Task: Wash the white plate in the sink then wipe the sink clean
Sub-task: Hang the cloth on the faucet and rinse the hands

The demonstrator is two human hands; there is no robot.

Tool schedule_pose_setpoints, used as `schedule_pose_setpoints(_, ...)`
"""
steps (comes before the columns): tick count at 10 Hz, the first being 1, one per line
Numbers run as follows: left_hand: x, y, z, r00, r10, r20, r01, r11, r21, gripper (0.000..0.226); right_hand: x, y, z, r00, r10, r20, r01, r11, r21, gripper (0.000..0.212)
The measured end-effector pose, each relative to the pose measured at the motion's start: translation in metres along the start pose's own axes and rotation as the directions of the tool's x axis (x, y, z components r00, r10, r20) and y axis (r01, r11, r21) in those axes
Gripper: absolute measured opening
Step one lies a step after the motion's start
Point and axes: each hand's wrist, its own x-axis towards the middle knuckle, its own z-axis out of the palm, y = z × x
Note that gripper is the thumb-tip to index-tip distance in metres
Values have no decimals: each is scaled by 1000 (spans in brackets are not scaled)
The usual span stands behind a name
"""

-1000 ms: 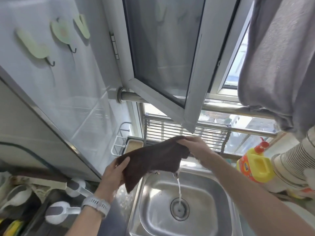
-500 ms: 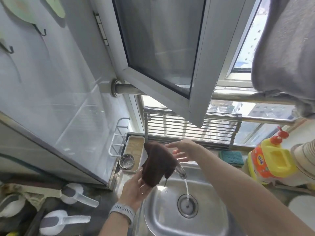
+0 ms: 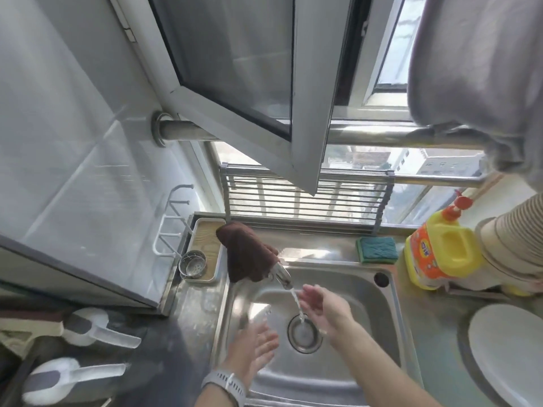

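With the brown cloth (image 3: 248, 254) draped over the faucet (image 3: 282, 276) and neither hand holding anything, I judge the step in hand is rinsing my hands under the running water (image 3: 296, 301). My right hand (image 3: 321, 309) sits just right of the stream, its fingers (image 3: 308, 292) loosely apart and touching the water. My left hand (image 3: 252, 348) hovers over the near-left part of the sink (image 3: 390, 312), blurred, fingers spread and clamped on nothing. The white plate (image 3: 508, 356) lies on the tabletop (image 3: 426, 312) at the right, outside the basin, so I take the washing as done.

To do this well, I should bring both palms under the stream together, directly above the drain (image 3: 304, 333), so runoff goes straight down instead of splashing the basin walls I judge already wiped. I should keep my wrists low in the basin and the watch (image 3: 227, 386) clear of the flow. Drips on the rim would call for the cloth again. The sponge (image 3: 376, 249) and detergent bottle (image 3: 437, 254) sit at the far right.
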Motion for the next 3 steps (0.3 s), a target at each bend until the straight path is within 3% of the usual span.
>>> schedule_pose_setpoints(1, 30, -18, 42, 993, -24, 115, 28, 999, -37, 44, 39, 39, 2, 983, 177, -38, -166, 963, 212, 35)
schedule_pose_setpoints(2, 71, -22, 70, 996, -4, 86, 21, 980, -200, 30, 61, 48, 19, 974, 227, 8, -221, 941, 257, 24)
schedule_pose_setpoints(3, 127, -18, 84, 994, 50, -98, -58, 995, -85, 49, 71, 55, 25, 989, 133, 65, -142, 975, 170, 10)
